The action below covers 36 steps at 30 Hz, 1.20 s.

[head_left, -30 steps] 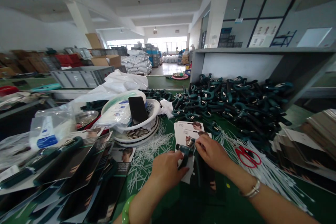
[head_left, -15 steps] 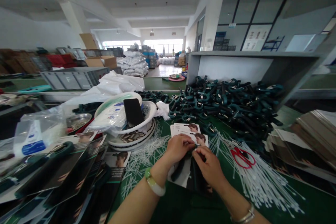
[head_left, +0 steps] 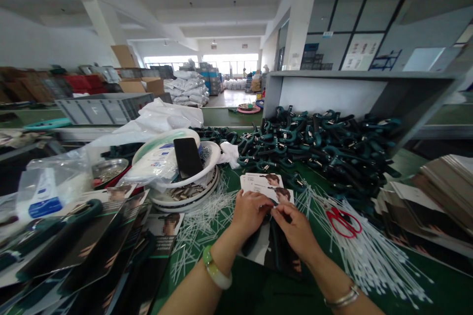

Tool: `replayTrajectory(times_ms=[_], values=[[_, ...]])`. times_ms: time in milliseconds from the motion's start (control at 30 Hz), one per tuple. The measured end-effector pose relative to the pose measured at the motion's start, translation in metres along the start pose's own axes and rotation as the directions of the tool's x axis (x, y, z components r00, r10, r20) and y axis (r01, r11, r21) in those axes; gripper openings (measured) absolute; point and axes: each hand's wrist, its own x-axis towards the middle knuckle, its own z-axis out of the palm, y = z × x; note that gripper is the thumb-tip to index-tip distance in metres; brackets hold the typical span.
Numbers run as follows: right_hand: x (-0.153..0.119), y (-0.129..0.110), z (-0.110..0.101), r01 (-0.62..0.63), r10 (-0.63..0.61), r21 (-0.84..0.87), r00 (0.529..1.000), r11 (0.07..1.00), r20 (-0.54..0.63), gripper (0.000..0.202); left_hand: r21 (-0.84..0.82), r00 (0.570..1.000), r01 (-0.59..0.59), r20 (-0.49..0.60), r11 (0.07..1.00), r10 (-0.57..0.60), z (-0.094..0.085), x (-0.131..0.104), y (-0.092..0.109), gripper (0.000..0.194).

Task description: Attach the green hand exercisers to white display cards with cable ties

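Observation:
A dark green and black hand tool point(head_left: 278, 243) lies on a printed card point(head_left: 258, 251) at the front centre, its handles toward me. My left hand point(head_left: 251, 210) has its fingers curled over the tool's upper end. Close beside it, touching the same spot, my right hand point(head_left: 293, 226) is pinched at thumb and forefinger; whatever is between those fingertips is too small to name. More printed cards point(head_left: 260, 180) lie just beyond my hands. White cable ties point(head_left: 373, 256) fan out at the right, with red-handled scissors point(head_left: 343, 221) on them.
A large heap of green and black tools point(head_left: 318, 142) spills from a grey bin point(head_left: 362, 76). Stacked cards point(head_left: 436, 206) stand at the right. White basins point(head_left: 212, 157) with a black phone point(head_left: 187, 157) and carded tools point(head_left: 81, 246) are at the left. Loose ties point(head_left: 203, 221) lie between.
My left hand has shifted slightly, its fingers lower over the tool's upper end. My right hand stays pinched beside it, turned a little. The view has moved very slightly.

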Motion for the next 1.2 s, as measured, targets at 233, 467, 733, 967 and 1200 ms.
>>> replayTrajectory(times_ms=[233, 467, 733, 967, 1200], values=[[0.001, -0.002, -0.001, -0.029, 0.026, 0.058, 0.998, 0.998, 0.064, 0.03, -0.015, 1.0, -0.022, -0.012, 1.0, 0.022, 0.002, -0.003, -0.003, 0.016], [0.01, -0.008, -0.004, -0.082, 0.086, -0.038, 0.991, 0.996, 0.105, 0.027, -0.251, 1.0, -0.019, 0.011, 0.968, 0.022, 0.004, -0.007, -0.009, 0.019], [0.008, -0.001, 0.004, 0.008, 0.0, -0.194, 0.999, 0.981, 0.041, 0.016, -0.323, 0.999, -0.046, 0.0, 0.945, 0.049, -0.003, -0.012, -0.008, 0.014], [0.0, 0.008, 0.008, 0.262, -0.268, -0.06, 0.953, 0.963, -0.142, 0.016, -0.138, 0.943, -0.164, -0.313, 0.977, 0.115, 0.01, -0.013, 0.004, 0.021], [0.033, -0.013, -0.004, 0.227, -0.175, -0.482, 0.973, 0.846, 0.15, 0.019, -0.097, 0.866, -0.167, -0.491, 0.981, 0.098, 0.004, -0.012, 0.014, 0.025]])
